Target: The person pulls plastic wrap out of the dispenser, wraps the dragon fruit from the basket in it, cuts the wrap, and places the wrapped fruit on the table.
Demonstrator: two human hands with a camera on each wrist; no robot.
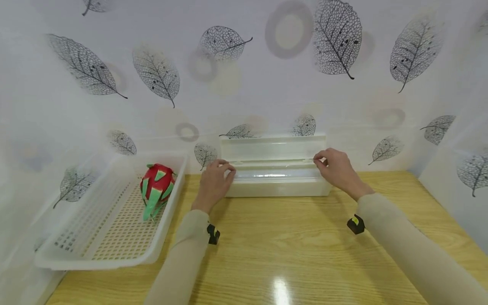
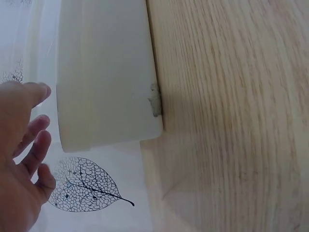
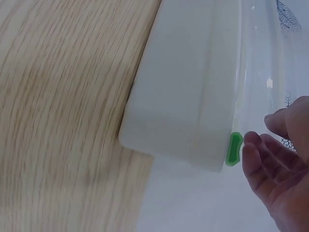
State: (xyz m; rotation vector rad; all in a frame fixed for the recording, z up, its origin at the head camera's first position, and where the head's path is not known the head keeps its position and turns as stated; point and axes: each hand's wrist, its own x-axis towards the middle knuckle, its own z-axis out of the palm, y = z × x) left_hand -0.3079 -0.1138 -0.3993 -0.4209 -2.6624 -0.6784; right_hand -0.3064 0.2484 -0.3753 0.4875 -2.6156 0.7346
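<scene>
A long white cling film box (image 1: 276, 189) lies at the back of the table, its lid (image 1: 273, 148) raised toward the wall. Clear, shiny film (image 1: 274, 173) shows inside it. At the box's left end my left hand (image 1: 214, 182) holds thumb and forefinger together, seemingly pinching the film's edge. My right hand (image 1: 337, 169) does likewise at the right end; the thin film is hard to make out between the fingertips. In the right wrist view, a small green piece (image 3: 234, 149) sits on the box end, beside the right fingers.
A white perforated plastic basket (image 1: 162, 239) stands on the left, holding a red and green dragon fruit (image 1: 157, 186). The wood-grain table (image 1: 289, 241) stretches in front of the box. Behind it rises a pale leaf-patterned covering (image 1: 244, 93).
</scene>
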